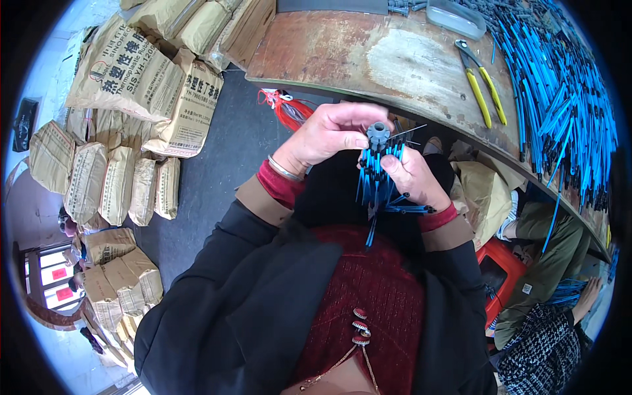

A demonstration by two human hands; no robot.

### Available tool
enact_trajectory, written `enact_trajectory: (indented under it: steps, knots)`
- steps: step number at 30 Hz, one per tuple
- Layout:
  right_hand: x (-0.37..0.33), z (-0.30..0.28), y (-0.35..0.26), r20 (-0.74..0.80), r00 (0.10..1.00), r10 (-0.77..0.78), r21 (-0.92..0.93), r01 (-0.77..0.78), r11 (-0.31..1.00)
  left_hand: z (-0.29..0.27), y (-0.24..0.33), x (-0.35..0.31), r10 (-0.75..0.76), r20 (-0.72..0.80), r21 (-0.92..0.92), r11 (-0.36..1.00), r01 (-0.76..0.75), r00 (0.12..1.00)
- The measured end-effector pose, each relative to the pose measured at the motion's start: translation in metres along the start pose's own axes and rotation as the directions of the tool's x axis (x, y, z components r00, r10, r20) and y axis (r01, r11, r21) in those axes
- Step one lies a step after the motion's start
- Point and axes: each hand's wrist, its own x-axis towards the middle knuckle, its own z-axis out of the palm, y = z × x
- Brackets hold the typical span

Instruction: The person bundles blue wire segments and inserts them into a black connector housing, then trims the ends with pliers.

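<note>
Over my lap I hold a dark grey notched plastic piece [378,133] and a bundle of thin blue sticks with black ends [375,174]. My left hand [332,135] curls about the grey piece, its thumb against the near left side and its fingers behind. Just below and to the right, my right hand [413,176] grips the blue sticks, thumb on top. Several sticks hang down beneath my hands, and some poke out to the right under the right palm. Thin dark spikes jut out right of the grey piece. Most of the right fingers are hidden.
A worn wooden table [316,49] stands ahead, bearing yellow-handled pliers [482,89], a clear plastic tray [455,18] and a large heap of blue sticks [559,99]. Brown paper sacks [125,66] are piled at left. A red bundle [289,112] hangs below the table edge. Another person [546,349] sits at lower right beside a red-orange stool [503,273].
</note>
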Motion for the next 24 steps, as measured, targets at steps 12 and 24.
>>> enact_trajectory:
  steps: [12,24]
  knots:
    - [0.012,0.003,0.000,-0.334,0.942,-0.015,-0.072,-0.010,0.997,0.054,-0.033,-0.004,0.551,-0.408,0.796,0.605,-0.012,0.728]
    - [0.020,0.049,-0.001,-0.620,0.733,-0.280,-0.306,0.102,0.946,0.043,-0.027,-0.006,0.588,-0.440,0.795,0.606,-0.010,0.679]
